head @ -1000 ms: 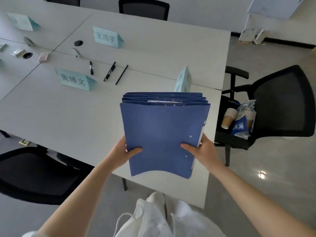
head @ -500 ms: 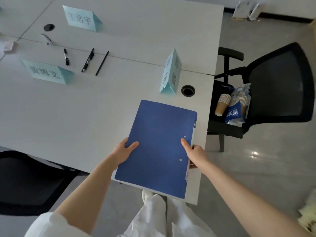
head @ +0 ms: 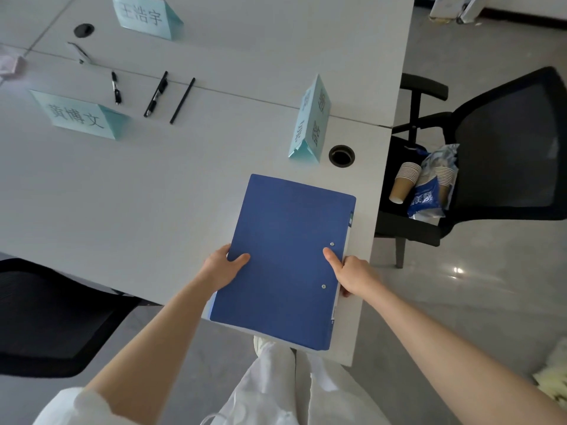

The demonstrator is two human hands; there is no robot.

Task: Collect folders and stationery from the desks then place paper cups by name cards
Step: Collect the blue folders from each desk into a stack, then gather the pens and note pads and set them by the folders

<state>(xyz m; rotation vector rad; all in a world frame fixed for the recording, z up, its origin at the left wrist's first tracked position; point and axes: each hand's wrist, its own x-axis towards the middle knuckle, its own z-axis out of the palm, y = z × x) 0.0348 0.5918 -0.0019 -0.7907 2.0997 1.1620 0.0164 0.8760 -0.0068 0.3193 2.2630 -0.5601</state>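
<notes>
Matt blue card folder [head: 285,259] with metal rivets [head: 332,244] is lying on smooth matt desk [head: 122,194] — mesh-backed chair [head: 509,148] at two o'clock is holding ribbed paper cups [head: 404,182]

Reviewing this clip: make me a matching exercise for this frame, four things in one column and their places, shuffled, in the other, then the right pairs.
Things:
1. blue folders
2. paper cups
3. pens
4. cable hole

Places:
A. on the seat of the black chair
B. beside the sideways name card
C. held by left hand and right hand at the desk corner
D. between the two far name cards

Pairs: 1-C, 2-A, 3-D, 4-B
</notes>
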